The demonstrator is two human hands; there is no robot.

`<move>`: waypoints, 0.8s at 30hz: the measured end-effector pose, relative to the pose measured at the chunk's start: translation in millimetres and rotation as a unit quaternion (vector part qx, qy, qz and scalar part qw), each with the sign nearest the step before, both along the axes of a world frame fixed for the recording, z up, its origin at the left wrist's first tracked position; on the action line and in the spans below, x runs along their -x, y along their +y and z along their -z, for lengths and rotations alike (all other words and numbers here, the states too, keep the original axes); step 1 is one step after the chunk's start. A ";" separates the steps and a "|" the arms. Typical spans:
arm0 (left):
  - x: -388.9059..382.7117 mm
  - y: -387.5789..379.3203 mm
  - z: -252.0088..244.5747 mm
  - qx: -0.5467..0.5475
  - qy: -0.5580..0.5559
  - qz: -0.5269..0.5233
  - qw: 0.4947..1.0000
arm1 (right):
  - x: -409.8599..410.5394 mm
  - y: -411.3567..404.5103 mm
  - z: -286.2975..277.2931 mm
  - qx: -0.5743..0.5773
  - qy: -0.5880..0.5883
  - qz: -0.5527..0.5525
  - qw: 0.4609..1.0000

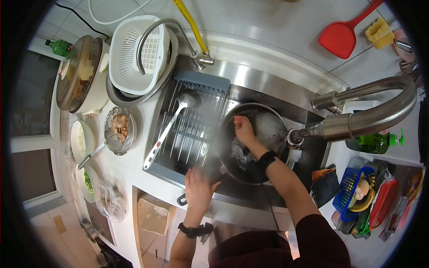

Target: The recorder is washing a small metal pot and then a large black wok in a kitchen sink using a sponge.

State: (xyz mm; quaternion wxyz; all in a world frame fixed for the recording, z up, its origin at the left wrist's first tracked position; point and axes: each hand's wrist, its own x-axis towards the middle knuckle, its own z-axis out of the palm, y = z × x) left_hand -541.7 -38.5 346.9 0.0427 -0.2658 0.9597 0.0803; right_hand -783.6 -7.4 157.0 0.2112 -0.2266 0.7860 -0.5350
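A round dark pan [268,176] sits in the stainless steel sink, with cloudy, foamy water in it. My right hand [245,130] is inside the pan, fingers curled; whether anything is within them is hidden. A grey mesh scrubbing cloth [238,151] lies in the pan under my right wrist. My left hand [199,186] is over the pan's black handle [181,200], whose looped end sticks out on the left. The grip is partly hidden under the palm. A blurred grey haze covers part of the view between the rack and the pan.
A grey-framed drying rack [201,82] holds a slotted ladle [165,134]. A white colander [134,53] stands behind. The curved faucet [362,124] reaches over the pan's right side. Left are a bowl with a strainer [120,130] and a pot [83,73]; right, dish soap [372,142] and a blue basket [348,191].
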 end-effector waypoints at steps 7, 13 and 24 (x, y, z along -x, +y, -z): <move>1.9 1.2 1.2 -0.002 0.008 0.000 1.000 | 21.0 8.8 13.4 -0.101 0.036 0.045 0.993; -1.4 -0.9 0.7 0.004 0.007 -0.001 1.000 | -29.1 -7.2 -15.3 0.027 0.009 -0.093 0.995; -1.7 0.2 1.5 0.016 -0.061 0.005 0.998 | 25.7 18.9 -3.0 -0.125 -0.002 0.080 0.989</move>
